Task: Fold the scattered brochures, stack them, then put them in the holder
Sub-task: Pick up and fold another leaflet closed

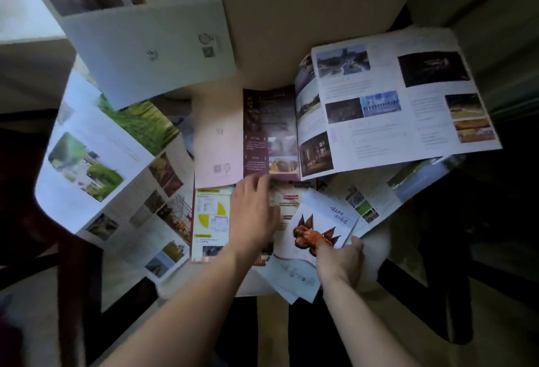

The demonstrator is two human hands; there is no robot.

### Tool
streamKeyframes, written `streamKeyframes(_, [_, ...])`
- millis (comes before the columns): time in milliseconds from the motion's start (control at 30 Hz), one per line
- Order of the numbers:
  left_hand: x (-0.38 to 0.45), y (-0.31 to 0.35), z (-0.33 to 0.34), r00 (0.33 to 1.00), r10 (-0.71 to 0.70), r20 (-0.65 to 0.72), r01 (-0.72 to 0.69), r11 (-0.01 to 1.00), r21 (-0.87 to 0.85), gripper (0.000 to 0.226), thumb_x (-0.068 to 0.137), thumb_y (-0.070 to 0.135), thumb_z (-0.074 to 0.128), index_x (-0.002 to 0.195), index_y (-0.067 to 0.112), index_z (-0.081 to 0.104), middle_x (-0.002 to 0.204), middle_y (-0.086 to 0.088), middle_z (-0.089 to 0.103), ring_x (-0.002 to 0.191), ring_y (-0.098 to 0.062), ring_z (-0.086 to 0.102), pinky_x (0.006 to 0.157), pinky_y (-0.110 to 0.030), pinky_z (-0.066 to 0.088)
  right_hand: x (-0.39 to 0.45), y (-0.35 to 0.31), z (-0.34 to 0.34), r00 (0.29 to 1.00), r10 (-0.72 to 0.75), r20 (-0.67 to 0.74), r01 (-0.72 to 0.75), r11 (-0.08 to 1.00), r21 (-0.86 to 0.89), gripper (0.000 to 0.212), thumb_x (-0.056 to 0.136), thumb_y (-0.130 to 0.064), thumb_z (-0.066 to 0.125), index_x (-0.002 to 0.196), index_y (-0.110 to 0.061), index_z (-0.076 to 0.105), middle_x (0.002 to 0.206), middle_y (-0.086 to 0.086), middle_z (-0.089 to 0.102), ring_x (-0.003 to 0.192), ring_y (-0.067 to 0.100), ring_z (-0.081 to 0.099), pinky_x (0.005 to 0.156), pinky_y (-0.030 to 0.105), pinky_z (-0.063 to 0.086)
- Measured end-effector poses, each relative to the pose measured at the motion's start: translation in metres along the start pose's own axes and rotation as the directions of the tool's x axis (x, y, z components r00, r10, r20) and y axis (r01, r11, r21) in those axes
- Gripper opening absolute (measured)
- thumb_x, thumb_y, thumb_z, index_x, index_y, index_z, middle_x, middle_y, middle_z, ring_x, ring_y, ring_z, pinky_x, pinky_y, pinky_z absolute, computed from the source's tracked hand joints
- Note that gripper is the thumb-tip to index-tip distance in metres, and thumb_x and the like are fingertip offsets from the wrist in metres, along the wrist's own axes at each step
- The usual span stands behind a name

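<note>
Unfolded brochures cover a small table. My right hand (342, 258) grips the near edge of a white folded brochure with a red-brown leaf-like picture (318, 225). My left hand (253, 212) lies flat with straight fingers on a red-edged brochure with yellow shapes (211, 221). Beyond my hands lies a maroon and pink brochure (256, 133). A large white brochure with night photos (393, 98) spreads at the right, partly lifted. Brochures with green landscape photos (96, 156) spread at the left. No holder is in view.
A large white sheet (151, 46) lies at the far left, overlapping another with a dark photo. The beige table top (306, 16) shows at the back. Dark chair frames (423, 293) and floor surround the table on both sides.
</note>
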State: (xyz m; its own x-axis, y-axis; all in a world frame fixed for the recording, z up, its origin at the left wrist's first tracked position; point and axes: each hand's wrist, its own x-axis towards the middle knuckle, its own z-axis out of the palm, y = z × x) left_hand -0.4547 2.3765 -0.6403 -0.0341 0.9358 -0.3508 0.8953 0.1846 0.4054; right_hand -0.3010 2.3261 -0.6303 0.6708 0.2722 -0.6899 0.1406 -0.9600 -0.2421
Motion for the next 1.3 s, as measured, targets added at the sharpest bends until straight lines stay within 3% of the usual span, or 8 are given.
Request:
streamKeyframes(300, [0.023, 0.008, -0.018, 0.992, -0.091, -0.087, 0.08, 0.989, -0.123, 0.03, 0.084, 0.024, 0.065, 0.113, 0.022, 0.057, 0.115, 0.0, 0.055, 0.101, -0.018, 0.049, 0.086, -0.036, 0.048, -0.029, -0.09, -0.013, 0.935, -0.352, 0.042, 0.316, 0.88, 0.355, 0.082, 0.074, -0.04, 0.083, 0.145, -0.027, 0.042, 0.143, -0.004, 0.053, 0.131, 0.02, 0.051, 0.109, 0.045, 0.044])
streamKeyframes(600, [0.053, 0.075, -0.084, 0.978, 0.21, 0.008, -0.184, 0.873, -0.452, 0.074, 0.085, 0.031, 0.064, 0.152, 0.023, 0.034, 0.155, -0.003, 0.035, 0.14, -0.021, 0.036, 0.114, -0.038, 0.037, -0.04, -0.165, -0.043, 0.986, -0.101, -0.135, 0.168, 0.674, 0.72, 0.033, 0.093, -0.028, 0.066, 0.124, -0.021, 0.059, 0.125, 0.007, 0.065, 0.107, 0.028, 0.064, 0.092, 0.046, 0.057])
streamKeyframes(767, [0.05, 0.118, -0.138, 0.908, 0.372, 0.193, -0.263, 0.865, -0.427, 0.104, 0.08, 0.035, 0.075, 0.16, 0.025, 0.009, 0.166, -0.007, 0.01, 0.152, -0.023, 0.018, 0.119, -0.04, 0.031, -0.08, -0.19, -0.08, 0.918, -0.311, -0.246, 0.394, 0.648, 0.652, 0.046, 0.09, -0.02, 0.07, 0.133, -0.007, 0.059, 0.116, -0.001, 0.059, 0.101, 0.018, 0.061, 0.058, -0.002, 0.042])
streamKeyframes(900, [0.038, 0.137, -0.199, 0.938, 0.339, 0.079, -0.199, 0.708, -0.677, 0.1, 0.079, 0.033, 0.077, 0.159, 0.024, 0.018, 0.161, 0.004, 0.023, 0.147, -0.001, 0.023, 0.121, -0.021, 0.022, -0.119, -0.224, -0.132, 0.875, -0.438, -0.208, 0.46, 0.614, 0.642, 0.038, 0.086, -0.018, 0.07, 0.121, -0.005, 0.067, 0.106, -0.001, 0.066, 0.097, 0.021, 0.069, 0.075, 0.019, 0.055])
streamKeyframes(1000, [0.026, 0.15, -0.258, 0.92, 0.392, -0.001, -0.179, 0.415, -0.892, 0.069, 0.085, 0.039, 0.071, 0.146, 0.039, 0.039, 0.146, 0.023, 0.049, 0.135, 0.004, 0.044, 0.104, -0.016, 0.043, -0.153, -0.25, -0.179, 0.813, -0.563, -0.148, 0.505, 0.557, 0.66, 0.02, 0.078, -0.021, 0.074, 0.095, -0.012, 0.073, 0.099, -0.003, 0.077, 0.093, 0.018, 0.076, 0.087, 0.042, 0.061])
streamKeyframes(1100, [0.021, 0.167, -0.304, 0.933, 0.349, 0.087, 0.025, 0.178, -0.984, 0.056, 0.093, 0.052, 0.055, 0.14, 0.022, 0.052, 0.146, -0.016, 0.052, 0.129, -0.02, 0.056, 0.078, -0.019, 0.054, -0.188, -0.272, -0.21, 0.762, -0.637, -0.114, 0.518, 0.495, 0.697, 0.021, 0.07, -0.023, 0.074, 0.086, -0.01, 0.074, 0.094, -0.004, 0.078, 0.087, 0.014, 0.077, 0.088, 0.046, 0.062])
streamKeyframes(1200, [0.021, 0.186, -0.353, 0.937, 0.21, 0.279, 0.259, 0.118, -0.959, 0.063, 0.078, 0.075, 0.053, 0.112, 0.027, 0.075, 0.104, -0.007, 0.069, 0.09, -0.023, 0.068, 0.078, -0.036, 0.055, -0.229, -0.285, -0.23, 0.655, -0.756, -0.019, 0.53, 0.441, 0.724, 0.032, 0.072, -0.019, 0.076, 0.099, -0.002, 0.076, 0.1, 0.004, 0.079, 0.094, 0.022, 0.076, 0.09, 0.048, 0.06])
streamKeyframes(1300, [0.022, 0.198, -0.391, 0.959, 0.087, 0.27, 0.26, 0.11, -0.959, 0.049, 0.086, 0.047, 0.064, 0.123, 0.016, 0.069, 0.112, -0.007, 0.076, 0.104, -0.031, 0.071, 0.097, -0.046, 0.052, -0.258, -0.287, -0.23, 0.556, -0.823, 0.12, 0.516, 0.454, 0.726, 0.034, 0.081, -0.014, 0.083, 0.113, -0.009, 0.074, 0.113, -0.002, 0.077, 0.105, 0.011, 0.073, 0.095, 0.034, 0.056])
